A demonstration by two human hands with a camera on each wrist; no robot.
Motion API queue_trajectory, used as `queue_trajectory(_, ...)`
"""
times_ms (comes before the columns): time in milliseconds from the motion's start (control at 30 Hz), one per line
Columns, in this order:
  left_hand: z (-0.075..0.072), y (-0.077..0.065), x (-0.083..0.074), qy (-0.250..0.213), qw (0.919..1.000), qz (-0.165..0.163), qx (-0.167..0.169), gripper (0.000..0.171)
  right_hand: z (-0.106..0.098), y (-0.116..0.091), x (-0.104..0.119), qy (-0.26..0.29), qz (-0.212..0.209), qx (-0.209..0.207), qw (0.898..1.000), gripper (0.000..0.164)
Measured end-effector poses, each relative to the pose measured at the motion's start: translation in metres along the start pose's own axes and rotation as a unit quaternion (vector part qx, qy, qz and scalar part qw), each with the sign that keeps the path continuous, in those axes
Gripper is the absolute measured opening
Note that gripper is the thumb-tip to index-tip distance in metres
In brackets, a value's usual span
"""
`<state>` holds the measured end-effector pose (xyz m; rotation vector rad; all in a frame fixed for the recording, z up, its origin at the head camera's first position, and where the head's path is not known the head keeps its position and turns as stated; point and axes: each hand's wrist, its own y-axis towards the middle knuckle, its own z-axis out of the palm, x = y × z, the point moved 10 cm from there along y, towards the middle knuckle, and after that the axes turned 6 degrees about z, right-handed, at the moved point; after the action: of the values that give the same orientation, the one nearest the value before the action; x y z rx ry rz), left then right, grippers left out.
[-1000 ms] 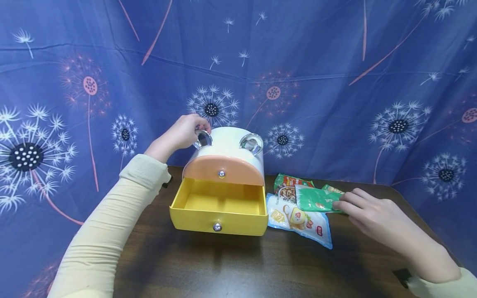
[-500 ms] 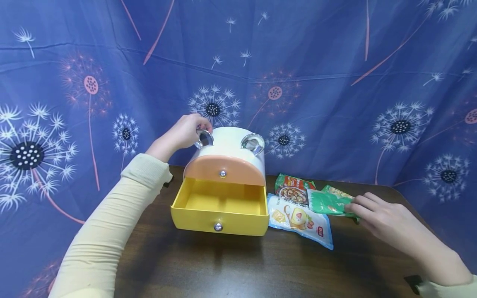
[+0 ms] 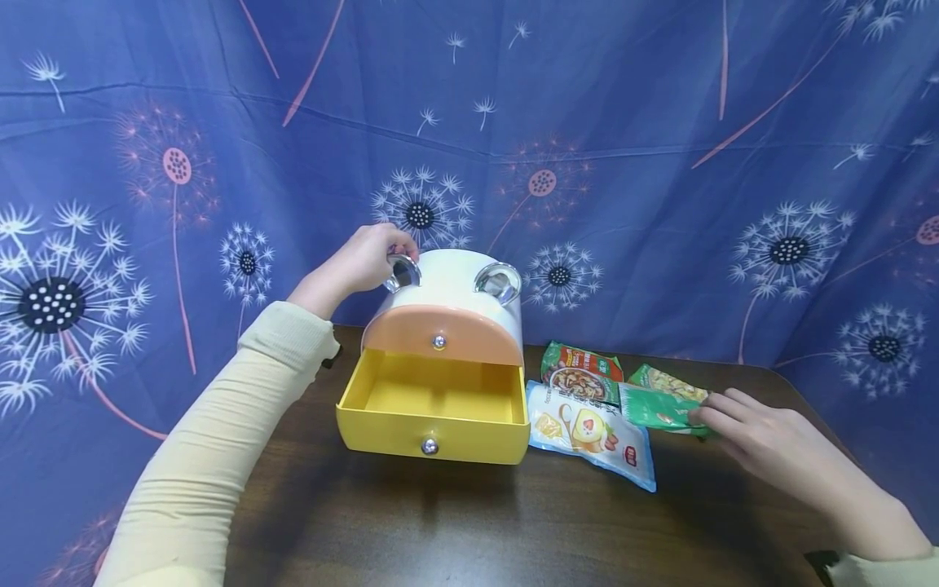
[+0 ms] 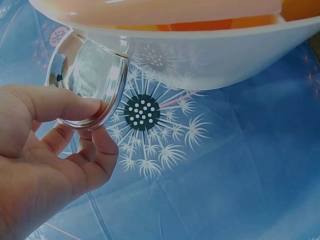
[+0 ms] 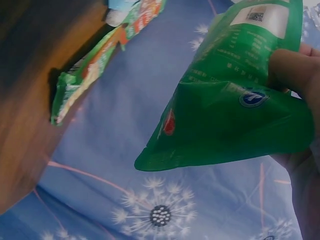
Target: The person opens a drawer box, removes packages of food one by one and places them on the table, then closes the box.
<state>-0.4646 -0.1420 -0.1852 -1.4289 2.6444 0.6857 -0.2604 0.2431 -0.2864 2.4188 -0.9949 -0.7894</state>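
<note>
My left hand (image 3: 367,259) pinches the left silver ring-shaped ear (image 4: 87,75) on top of a small white drawer box (image 3: 451,277), thumb on its face and fingers behind. The box's yellow drawer (image 3: 433,436) is pulled out, with nothing inside it; the orange upper drawer front (image 3: 440,322) is closed. At the right, my right hand (image 3: 770,448) grips a green snack packet (image 5: 220,120) by one end, its thumb pressed on the packet's side. That packet is over the other bags, left of my fingers in the head view.
On the wooden table (image 3: 469,522), right of the box, lie a white-and-blue pouch (image 3: 590,432), a red-and-green packet (image 3: 579,367) and a green-and-yellow packet (image 3: 667,381). A blue dandelion-print cloth (image 3: 623,122) hangs behind the table.
My right hand has moved to the right with the green packet, uncovering more of the red-and-green and green-and-yellow packets. My left hand has stayed on the ear.
</note>
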Motion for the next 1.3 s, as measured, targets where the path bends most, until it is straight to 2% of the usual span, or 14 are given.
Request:
queue_trajectory(667, -0.002, -0.001, -0.002, 0.004, 1.0000, 0.005, -0.005, 0.041, 0.033, -0.038, -0.028, -0.003, 0.031, 0.027, 0.999, 0.058)
queue_trajectory(933, -0.003, -0.002, -0.004, 0.000, 0.9999, 0.009, -0.009, 0.039, 0.043, -0.048, -0.032, -0.004, 0.026, 0.044, 0.999, 0.058)
queue_trajectory(1167, -0.002, -0.001, -0.002, -0.002, 1.0000, 0.002, -0.003, 0.042, 0.051, -0.057, -0.037, 0.003, 0.032, 0.036, 0.999, 0.046)
queue_trajectory(1300, -0.001, -0.001, -0.001, -0.004, 1.0000, 0.001, -0.004, 0.042, 0.057, -0.063, -0.037, 0.011, 0.037, 0.039, 0.998, 0.047)
